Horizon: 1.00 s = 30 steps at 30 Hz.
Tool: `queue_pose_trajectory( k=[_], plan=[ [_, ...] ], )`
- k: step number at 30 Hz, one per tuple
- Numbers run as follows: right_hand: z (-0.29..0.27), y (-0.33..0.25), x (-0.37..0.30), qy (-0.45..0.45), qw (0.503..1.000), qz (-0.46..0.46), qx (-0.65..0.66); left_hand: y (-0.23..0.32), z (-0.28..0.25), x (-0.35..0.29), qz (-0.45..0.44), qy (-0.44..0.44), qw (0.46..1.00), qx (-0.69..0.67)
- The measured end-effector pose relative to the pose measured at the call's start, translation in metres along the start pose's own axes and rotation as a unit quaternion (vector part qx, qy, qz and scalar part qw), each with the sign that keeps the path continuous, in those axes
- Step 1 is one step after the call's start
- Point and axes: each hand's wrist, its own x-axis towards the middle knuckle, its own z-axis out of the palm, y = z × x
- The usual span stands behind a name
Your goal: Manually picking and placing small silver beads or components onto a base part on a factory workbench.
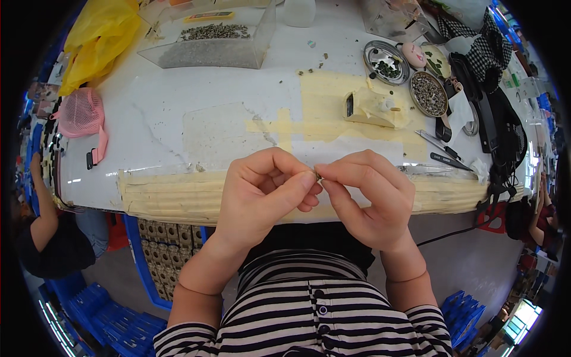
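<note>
Above the taped front edge of the table, the fingertips of both my hands meet. My left hand (256, 196) is closed in a pinch, its other fingers curled in. Thumb and forefinger of my right hand (375, 199) press together from the other side. Between the tips sits a tiny dark metallic piece (319, 176), mostly covered, its exact kind too small to tell. Beyond the hands stands a small block wrapped in yellowish tape (372, 108), with a dark slot and a pale peg. Tweezers (450, 160) and a pen-like tool (437, 144) lie to its right.
A clear plastic box (208, 53) holds many small metal parts. At the right are a round tin of small parts (428, 94), a dish with dark green pieces (386, 62) and black straps (482, 107). A pink mesh pouch (81, 113) and yellow bag (98, 35) lie left.
</note>
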Motion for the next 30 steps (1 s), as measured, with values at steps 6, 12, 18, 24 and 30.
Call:
queue_pose_trajectory(
  k=[6, 12, 18, 24, 30],
  plan=[
    [0.0, 0.003, -0.001, -0.002, 1.0, 0.015, 0.012, 0.001, 0.001, 0.001, -0.017, -0.004, 1.0, 0.002],
    [0.002, 0.005, -0.003, 0.017, 0.998, -0.038, -0.05, 0.0, 0.009, -0.002, 0.02, 0.032, 0.997, 0.067],
    [-0.002, 0.006, -0.004, -0.002, 1.0, 0.005, 0.006, 0.001, 0.0, 0.002, -0.022, -0.03, 0.999, -0.007],
    [-0.001, 0.005, -0.006, -0.002, 0.99, 0.105, 0.094, -0.011, 0.011, 0.003, 0.324, 0.075, 0.86, 0.386],
    [-0.007, 0.004, -0.011, -0.041, 0.912, 0.28, 0.296, -0.004, 0.007, 0.007, 0.419, 0.005, 0.766, 0.488]
  ],
)
